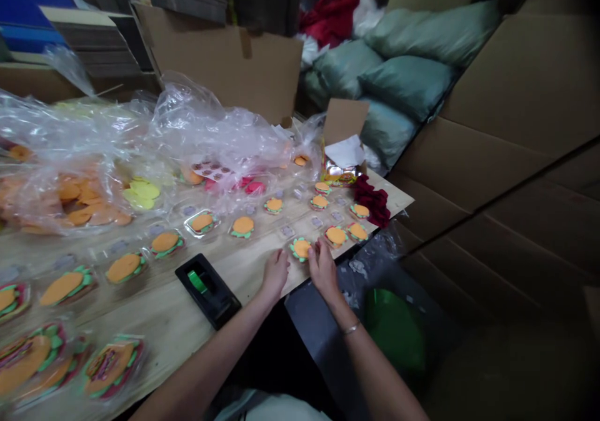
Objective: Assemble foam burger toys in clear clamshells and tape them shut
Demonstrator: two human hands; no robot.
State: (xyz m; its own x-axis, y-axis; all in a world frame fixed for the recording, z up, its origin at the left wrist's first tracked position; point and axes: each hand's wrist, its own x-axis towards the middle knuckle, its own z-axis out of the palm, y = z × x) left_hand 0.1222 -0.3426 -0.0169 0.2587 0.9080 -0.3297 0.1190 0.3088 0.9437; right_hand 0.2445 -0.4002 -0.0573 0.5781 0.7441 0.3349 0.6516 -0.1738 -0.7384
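Observation:
Both my hands rest at the near edge of a wooden table [178, 308], on either side of a small orange-and-green felt burger piece [301, 248]. My left hand [275, 273] lies just left of the piece with its fingers bent together, the tips touching its edge. On the right side, my right hand [322, 267] has curled fingers pressing on that same piece. Rows of similar burger pieces [242, 226] in clear wrappers stretch across the table.
A black tape dispenser [207, 290] with green tape sits left of my hands. Clear plastic bags [94, 177] of orange and yellow felt cover the table's back. Dark red pieces [372, 200] lie at the right corner. Cardboard boxes [506, 127] and green sacks [403, 77] surround it.

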